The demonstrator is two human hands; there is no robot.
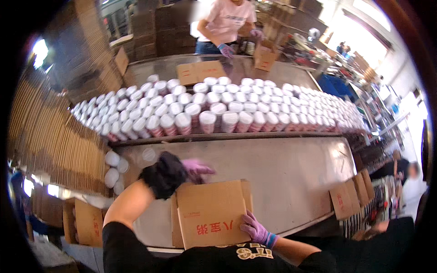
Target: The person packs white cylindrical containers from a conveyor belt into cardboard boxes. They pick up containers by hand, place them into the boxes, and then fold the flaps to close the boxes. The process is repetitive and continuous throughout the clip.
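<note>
A cardboard box point(211, 211) with red print on its facing panel stands on the near metal table, close against my body. My right hand point(257, 230), in a purple glove, grips the box's right side, fingers on the panel. Past the box's far left corner is my left hand point(198, 168), in a purple glove with a black cuff at the wrist. Its fingers stretch out to the right, slightly blurred, and nothing shows in them. The inside of the box is hidden from this view.
Rows of white-lidded cans point(218, 108) fill a raised ledge across the table. Flattened cardboard point(63, 145) is stacked at left, near loose white-lidded cans point(112, 158). Open cartons point(348, 198) stand at right. Across the table, a gloved co-worker point(227, 25) stands near a cardboard piece point(201, 73).
</note>
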